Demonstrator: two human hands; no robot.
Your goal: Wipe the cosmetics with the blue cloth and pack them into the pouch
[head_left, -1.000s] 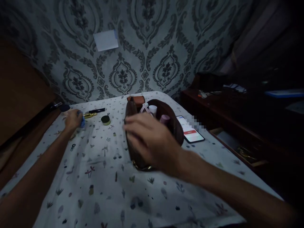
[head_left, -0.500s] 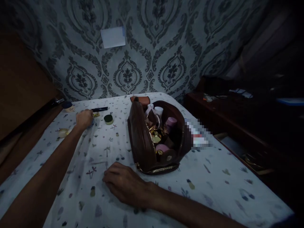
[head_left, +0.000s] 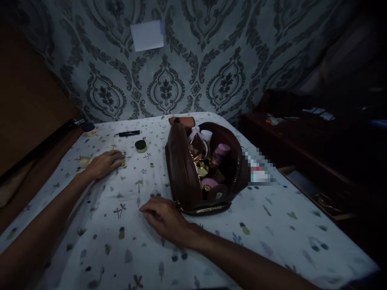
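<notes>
My left hand (head_left: 105,164) rests low over the cloth at the left, its fingers closed around a small item with a gold end (head_left: 123,164); most of that item is hidden. A pale yellow rounded object (head_left: 84,161) lies just behind this hand. My right hand (head_left: 165,220) sits on the cloth with loosely curled fingers and nothing visible in them. Right beside it stands a brown zippered bag (head_left: 183,169), unzipped, holding a pink-capped bottle (head_left: 222,151), a white-capped container (head_left: 206,136) and gold-coloured items. A round dark-lidded jar (head_left: 140,146) is beyond my left hand.
A black pen-like stick (head_left: 129,133) and a dark-lidded jar (head_left: 90,129) lie at the far left on the patterned cloth (head_left: 145,266). Behind the bag is an orange-brown case (head_left: 186,121). The patterned wall closes the back; an open drawer (head_left: 305,187) stands at right.
My left hand has come nearer with the gold-ended item, away from the black stick. My right hand has barely moved, its fingers slightly shifted. The camera view has tilted down a little.
</notes>
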